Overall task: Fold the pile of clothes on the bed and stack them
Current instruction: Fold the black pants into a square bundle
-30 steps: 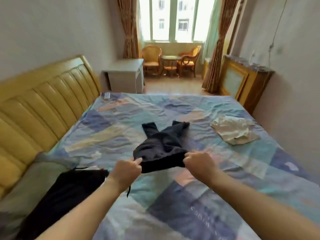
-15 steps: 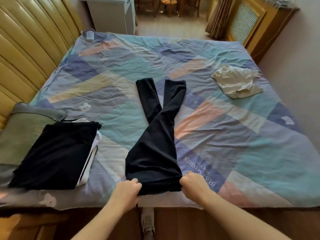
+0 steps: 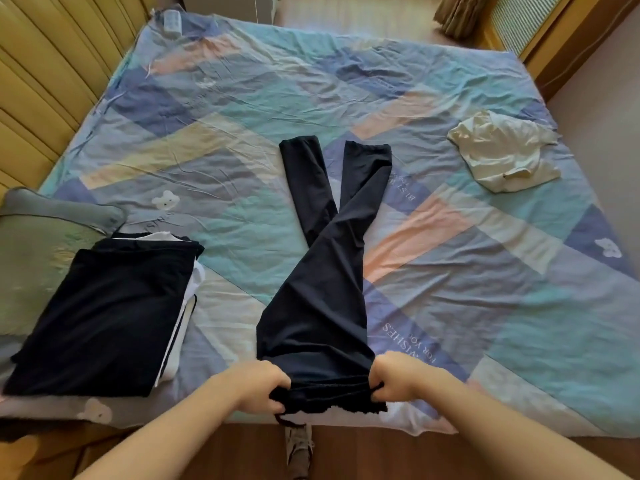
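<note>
the left hand (image 3: 260, 385) and right hand (image 3: 398, 378) each pinch a waistband corner of the dark trousers (image 3: 322, 282), likely to hold them square for folding; the legs lie crossed on the bed (image 3: 242, 109) beyond the hands; a folded stack (image 3: 104, 317) lies left of the left hand; a cream shirt (image 3: 502, 150) waits far beyond the right hand.

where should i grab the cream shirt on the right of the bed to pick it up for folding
The cream shirt lies crumpled and apart from everything else. Judging by its pose, pinch two spread points along its near edge, coming from the foot of the bed, so that it hangs open when lifted. Which part is collar or hem is hard to tell. Both hands now hold the black trousers at the waist.
</note>
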